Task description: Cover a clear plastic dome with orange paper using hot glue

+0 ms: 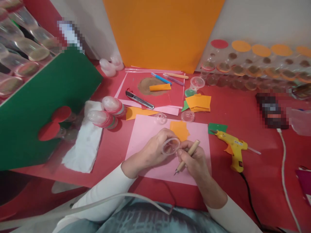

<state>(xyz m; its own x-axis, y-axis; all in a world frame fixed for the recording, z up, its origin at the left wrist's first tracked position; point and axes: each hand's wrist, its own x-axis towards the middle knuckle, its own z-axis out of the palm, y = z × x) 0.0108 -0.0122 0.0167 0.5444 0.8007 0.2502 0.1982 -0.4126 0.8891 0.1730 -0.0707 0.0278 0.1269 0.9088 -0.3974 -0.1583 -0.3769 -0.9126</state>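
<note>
My left hand [156, 144] is closed around a small clear plastic cup [170, 146], its round rim tipped toward me. In my right hand [194, 160] lies a wooden-handled tool with a thin metal tip [188, 156]; the tip points down and left. Fingertips of the right hand also meet the cup's rim. Both hands are over a pink sheet [143, 132]. An orange paper piece [179, 128] rests on that sheet just beyond the hands, and clear domed plastic pieces [188, 116] sit near its far edge.
A yellow glue gun [232, 145] lies at right beside a corded phone [272, 110]. Beyond the pink sheet are a box cutter [139, 99], markers [161, 78] and orange paper squares [199, 103]. At left stand stacked cups [103, 119], white tissue [84, 152] and a green board [55, 87].
</note>
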